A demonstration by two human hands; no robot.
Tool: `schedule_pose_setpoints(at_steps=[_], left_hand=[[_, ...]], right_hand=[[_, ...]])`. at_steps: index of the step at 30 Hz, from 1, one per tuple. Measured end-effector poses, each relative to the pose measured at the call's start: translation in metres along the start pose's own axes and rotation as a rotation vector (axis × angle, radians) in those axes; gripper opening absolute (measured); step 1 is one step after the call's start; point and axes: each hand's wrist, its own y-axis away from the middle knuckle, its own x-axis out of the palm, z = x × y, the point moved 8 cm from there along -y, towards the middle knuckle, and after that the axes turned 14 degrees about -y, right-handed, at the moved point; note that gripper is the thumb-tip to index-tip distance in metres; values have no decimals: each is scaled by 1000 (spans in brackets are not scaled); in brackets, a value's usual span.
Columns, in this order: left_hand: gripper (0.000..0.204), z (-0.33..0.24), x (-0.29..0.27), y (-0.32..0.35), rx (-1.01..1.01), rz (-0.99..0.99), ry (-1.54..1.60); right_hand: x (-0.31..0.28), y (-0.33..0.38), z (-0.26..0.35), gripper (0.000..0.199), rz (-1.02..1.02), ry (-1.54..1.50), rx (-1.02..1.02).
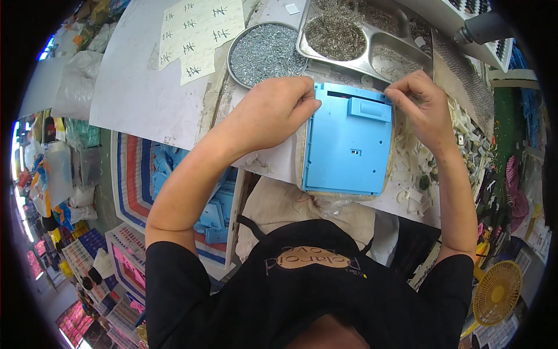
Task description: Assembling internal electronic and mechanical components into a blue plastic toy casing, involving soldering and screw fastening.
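Observation:
A light-blue plastic casing (340,157) lies flat in front of me on a pale pad, with a long dark slot along its far edge and a small raised rectangular block (369,109) near its far right. My left hand (283,107) is closed at the casing's far left corner, thumb and fingers pinched together; anything between them is hidden. At the far right corner, my right hand (419,103) has thumb and forefinger pinched, the fingertips touching or just above the casing. Whatever they may hold is too small to name.
Beyond the casing stand a round dish of small silver metal parts (267,55) and a steel compartment tray (372,72) with springs. Loose small parts (412,180) are scattered at the right. A striped bag (131,180) with blue plastic pieces sits lower left; a yellow fan (497,294) lower right.

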Motion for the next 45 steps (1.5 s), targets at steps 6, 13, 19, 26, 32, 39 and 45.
schedule_pose_setpoints(at_steps=[6, 13, 19, 26, 32, 39, 45], left_hand=[[21, -9, -2, -6, 6, -16, -224], [19, -16, -3, -8, 7, -27, -309], [20, -16, 2, -16, 36, 65, -380], [23, -10, 7, -36, 93, 384, -355], [23, -3, 0, -19, -2, 399, 334], [23, -40, 31, 32, -233, 528, 1258], [21, -58, 42, 48, -180, 380, 1429]], right_hand=[[7, -6, -3, 14, 58, 99, -45], [9, -9, 4, 13, 120, 151, -127], [9, -14, -1, 13, 223, 125, -83], [-13, -6, 13, 15, 144, 208, -144], [-11, 16, 46, 14, 95, 69, -178], [50, 30, 91, 21, 120, -322, -314], [58, 46, 86, 19, 109, -487, -311]])
